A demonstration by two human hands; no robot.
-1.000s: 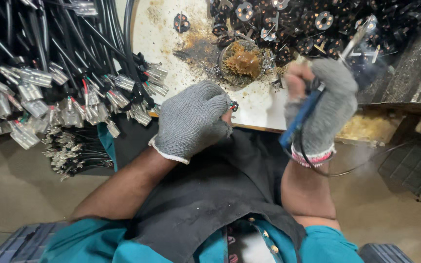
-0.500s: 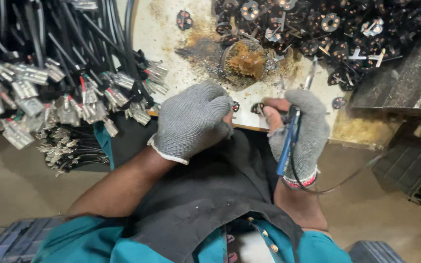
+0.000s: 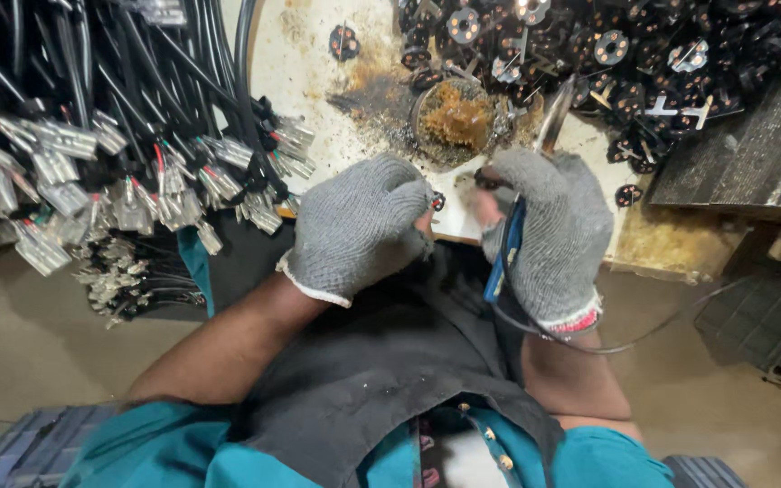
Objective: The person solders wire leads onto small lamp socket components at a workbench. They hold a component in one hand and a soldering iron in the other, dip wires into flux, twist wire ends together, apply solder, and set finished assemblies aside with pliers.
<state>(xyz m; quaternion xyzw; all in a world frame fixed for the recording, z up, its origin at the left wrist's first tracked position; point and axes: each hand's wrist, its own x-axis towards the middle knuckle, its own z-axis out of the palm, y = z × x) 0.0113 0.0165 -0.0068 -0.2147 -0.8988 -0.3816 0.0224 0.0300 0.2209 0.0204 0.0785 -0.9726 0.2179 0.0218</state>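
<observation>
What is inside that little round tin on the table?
The round tin holds a crumbly orange-brown lump, with dark stains around it. What lies beneath the lump is covered.

The right hand (image 3: pixel 549 235) came down from beside the flux tin (image 3: pixel 454 116) and drew in toward the left hand (image 3: pixel 359 226), swinging the blue-handled soldering iron (image 3: pixel 508 244) upright, its tip now just beside that tin.

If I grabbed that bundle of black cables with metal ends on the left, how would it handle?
The bundle of black cables with silver metal terminals would probably flop and sag, since the strands curve loosely. The many terminals likely snag one another. It looks fairly heavy given how many there are.
</observation>
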